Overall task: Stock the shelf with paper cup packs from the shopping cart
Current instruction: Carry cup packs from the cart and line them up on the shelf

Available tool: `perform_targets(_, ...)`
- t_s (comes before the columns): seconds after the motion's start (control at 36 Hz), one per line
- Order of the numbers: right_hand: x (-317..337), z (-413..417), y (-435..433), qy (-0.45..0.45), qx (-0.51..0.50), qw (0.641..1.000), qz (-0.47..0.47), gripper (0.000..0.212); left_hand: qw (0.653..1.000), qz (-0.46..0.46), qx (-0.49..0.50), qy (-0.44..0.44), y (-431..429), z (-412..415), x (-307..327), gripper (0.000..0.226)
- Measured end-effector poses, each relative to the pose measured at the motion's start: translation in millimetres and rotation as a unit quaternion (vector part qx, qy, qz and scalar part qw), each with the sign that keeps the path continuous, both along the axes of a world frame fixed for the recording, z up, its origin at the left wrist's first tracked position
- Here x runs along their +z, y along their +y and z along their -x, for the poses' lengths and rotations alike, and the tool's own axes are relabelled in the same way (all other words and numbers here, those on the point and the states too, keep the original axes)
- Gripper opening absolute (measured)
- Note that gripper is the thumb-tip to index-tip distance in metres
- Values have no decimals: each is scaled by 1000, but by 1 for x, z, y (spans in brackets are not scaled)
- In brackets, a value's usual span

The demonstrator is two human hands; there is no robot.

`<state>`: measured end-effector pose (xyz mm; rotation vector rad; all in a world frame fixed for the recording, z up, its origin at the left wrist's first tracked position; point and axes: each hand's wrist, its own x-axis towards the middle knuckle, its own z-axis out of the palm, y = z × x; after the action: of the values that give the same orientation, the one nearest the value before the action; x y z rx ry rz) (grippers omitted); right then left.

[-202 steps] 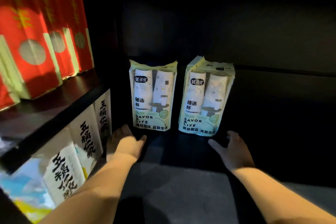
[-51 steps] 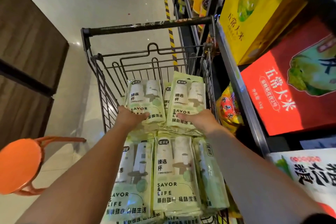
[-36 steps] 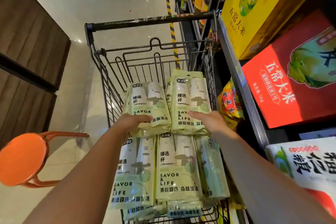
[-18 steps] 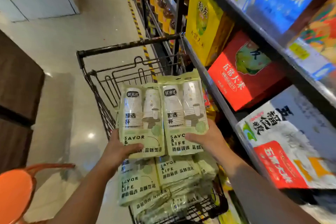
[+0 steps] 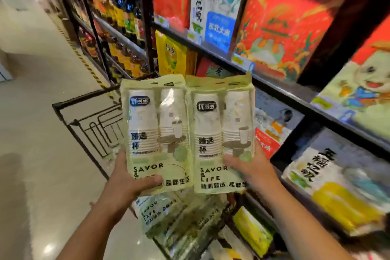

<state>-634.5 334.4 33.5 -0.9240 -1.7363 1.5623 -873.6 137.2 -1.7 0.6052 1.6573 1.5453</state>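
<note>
Two paper cup packs held upright, side by side w/ inner edges touching, in mid-air above the shopping cart (image 5: 84,116). Neither is on the shelf (image 5: 295,99) yet, which runs along the right.

L pack (image 5: 156,133): my left hand (image 5: 128,186) grips its bottom corner, thumb across the front, fingers behind.

R pack (image 5: 221,137): my right hand (image 5: 251,171) holds its lower right part, thumb on the front film, fingers round the back.

Spare packs (image 5: 179,217) lie flat in the cart, near and below.

Handling, as I judge it: light, since each rides one-handed from a low corner w/o sagging. Outer film looks thin and glossy, prob. slippery. The cup stacks inside give a stiff core but would crush under a hard squeeze.

Best hold, IMO: low on the pack, thumb front and fingers back across both stacks. Avoid the header flap (image 5: 152,82) at top, which looks soft and empty.

Rice bags (image 5: 337,192) fill the right shelves near hand level; free slot not in view.
</note>
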Motion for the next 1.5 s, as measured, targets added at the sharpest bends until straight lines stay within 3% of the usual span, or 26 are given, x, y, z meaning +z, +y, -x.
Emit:
perform_targets(0.08,16,-37,-18,3,-58,998,-23,97,999,-18,-25,8,6,-18,14,126)
perform_targets(0.25,37,-111,-47,-8,-168,985,-47,109,994,-46,-100,8,34,-77,51,88)
perform_targets(0.42,28,-186,-73,6,-239,970,-38,95,978,-57,-200,25,58,-133,76,98)
perform_targets(0.53,24,-241,-101,8,-304,952,-21,98,960,-56,-272,27,65,-179,87,75)
perform_targets(0.64,28,-299,-130,-13,-346,938,-23,95,939,-46,-338,48,70,-228,91,102)
perform_targets(0.81,33,-385,-181,-28,-391,920,-22,91,908,-30,-417,27,69,-318,85,86)
perform_targets(1.0,28,-507,-255,-22,-477,879,-1,105,885,-19,-465,0,39,-461,75,97)
perform_targets(1.08,27,-553,-281,-10,-496,868,16,101,877,-22,-480,-12,26,-514,70,109)
perform_targets(1.19,26,-607,-308,-17,-505,863,18,89,864,-32,-502,-24,13,-574,71,96)
perform_targets(1.31,28,-651,-325,-13,-527,850,15,89,853,-23,-520,-40,6,-627,74,107)
perform_targets(1.42,26,-688,-333,-6,-536,844,25,89,842,9,-539,-36,7,-671,73,87)
perform_targets(1.5,20,-711,-329,-7,-551,834,32,89,835,2,-551,5,15,-697,69,110)
